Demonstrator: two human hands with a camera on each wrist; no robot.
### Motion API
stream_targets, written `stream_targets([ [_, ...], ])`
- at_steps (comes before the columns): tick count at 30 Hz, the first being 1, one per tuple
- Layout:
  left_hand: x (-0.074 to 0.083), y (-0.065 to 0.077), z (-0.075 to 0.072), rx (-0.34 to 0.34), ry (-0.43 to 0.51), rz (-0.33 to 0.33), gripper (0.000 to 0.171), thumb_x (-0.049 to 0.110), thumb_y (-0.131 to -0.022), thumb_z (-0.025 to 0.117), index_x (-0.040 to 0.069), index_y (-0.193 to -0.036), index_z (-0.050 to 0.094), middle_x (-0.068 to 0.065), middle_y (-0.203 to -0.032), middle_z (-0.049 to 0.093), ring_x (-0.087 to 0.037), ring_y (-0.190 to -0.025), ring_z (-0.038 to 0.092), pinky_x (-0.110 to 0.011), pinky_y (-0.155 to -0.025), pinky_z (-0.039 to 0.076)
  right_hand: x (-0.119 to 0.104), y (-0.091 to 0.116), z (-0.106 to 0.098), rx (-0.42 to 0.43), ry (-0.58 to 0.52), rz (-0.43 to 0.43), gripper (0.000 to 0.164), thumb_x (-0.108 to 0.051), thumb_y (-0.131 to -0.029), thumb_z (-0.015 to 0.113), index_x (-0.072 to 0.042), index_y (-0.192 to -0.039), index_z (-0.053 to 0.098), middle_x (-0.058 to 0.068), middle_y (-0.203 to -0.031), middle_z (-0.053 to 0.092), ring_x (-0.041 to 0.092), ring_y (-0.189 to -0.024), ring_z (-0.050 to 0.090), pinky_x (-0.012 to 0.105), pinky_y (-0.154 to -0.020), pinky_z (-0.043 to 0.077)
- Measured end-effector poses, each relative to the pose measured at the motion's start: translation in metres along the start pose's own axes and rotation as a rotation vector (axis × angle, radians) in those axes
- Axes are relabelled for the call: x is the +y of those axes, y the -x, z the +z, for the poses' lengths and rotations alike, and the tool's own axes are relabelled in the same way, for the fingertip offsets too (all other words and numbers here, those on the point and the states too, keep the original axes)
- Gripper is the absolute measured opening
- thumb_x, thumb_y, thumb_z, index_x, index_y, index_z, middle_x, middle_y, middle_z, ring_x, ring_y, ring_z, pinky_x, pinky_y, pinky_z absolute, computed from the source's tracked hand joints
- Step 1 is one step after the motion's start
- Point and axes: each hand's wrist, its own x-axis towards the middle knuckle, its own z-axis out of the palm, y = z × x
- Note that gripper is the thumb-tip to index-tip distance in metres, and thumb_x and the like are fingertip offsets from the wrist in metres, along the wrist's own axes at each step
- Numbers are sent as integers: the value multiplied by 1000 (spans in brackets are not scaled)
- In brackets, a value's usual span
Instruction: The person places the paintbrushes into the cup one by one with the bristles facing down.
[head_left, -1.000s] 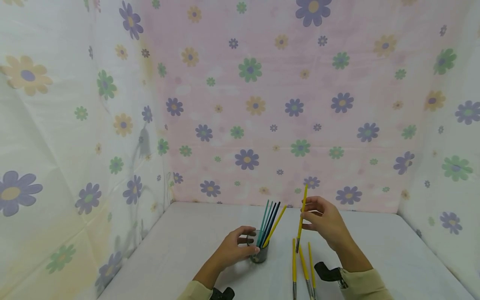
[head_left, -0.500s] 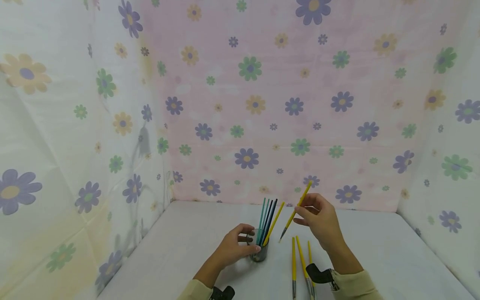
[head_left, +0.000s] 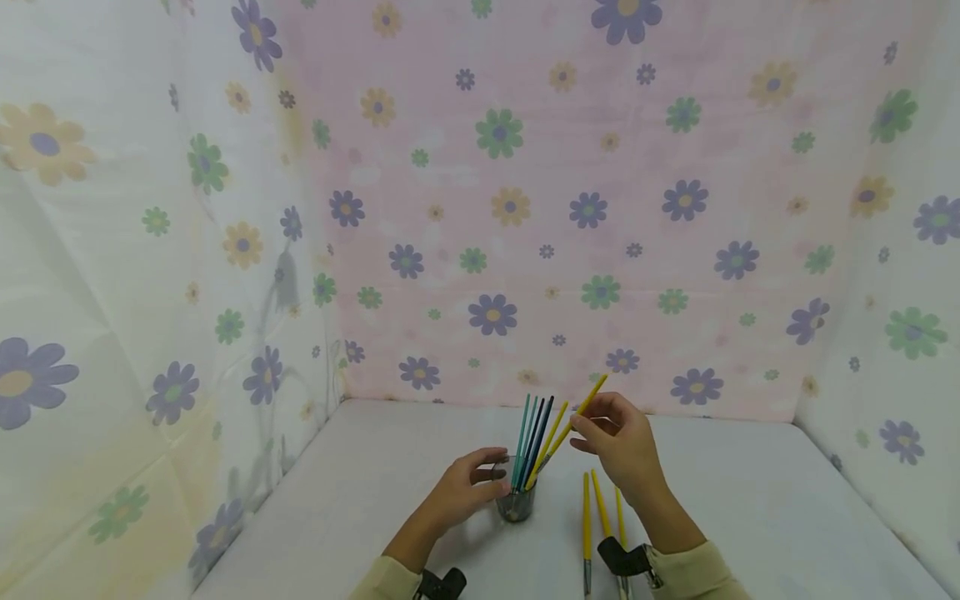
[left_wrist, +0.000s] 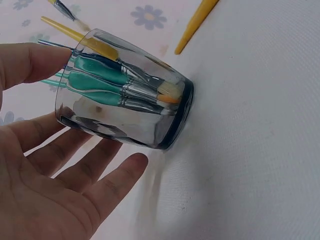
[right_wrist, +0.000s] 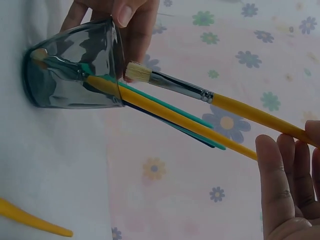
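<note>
Pinching a yellow paintbrush (right_wrist: 240, 109), the right hand (head_left: 624, 442) now brings it closer to the glass (head_left: 517, 508) than a moment earlier, the bristles (right_wrist: 139, 72) just outside, apparently lined up for entry but not yet within, while the left hand (head_left: 461, 493) grasps the glass.

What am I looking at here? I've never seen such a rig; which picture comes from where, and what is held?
No machine does the handling; a person does it, bare-handed. The wide picture comes from a camera worn on the head; the two close ones come from cameras worn at the wrists, left and right. The left hand holds a clear cup containing teal, dark blue and yellow brushes. The right hand holds another yellow paintbrush, its bristles just outside the cup's rim. On the white surface lie three more yellow brushes.
</note>
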Motion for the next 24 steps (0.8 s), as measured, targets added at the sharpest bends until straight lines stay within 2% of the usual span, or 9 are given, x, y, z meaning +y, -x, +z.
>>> stream_targets([
  [3,0,0,-1,-3,11,0,54,22,-96,72,13,-147,56,-14,-147,59,-35,-132,61,-49,-101,57,5,0,5,-15,5,6,33,-14,-95,77,1,-118,58,20,-114,62,25,-101,72,38,-81,64],
  [10,-3,-1,0,-8,87,-36,59,22,-93,75,7,-147,55,-14,-143,61,-37,-130,61,-46,-90,62,19,1,14,-45,35,41,28,-12,-94,77,-2,-116,61,18,-114,63,28,-103,72,36,-79,65],
  [17,-3,-2,2,-4,110,-75,57,22,-93,77,14,-146,57,-11,-143,61,-34,-128,62,-47,-85,63,30,2,22,-46,68,90,25,-12,-94,77,-6,-115,65,15,-112,65,26,-99,73,35,-77,65],
  [24,-2,-1,2,-14,107,-71,60,24,-93,76,11,-148,54,-11,-141,61,-35,-128,62,-49,-83,64,39,2,29,-43,96,120,23,-11,-94,76,-6,-114,65,12,-108,66,23,-93,73,36,-73,65],
])
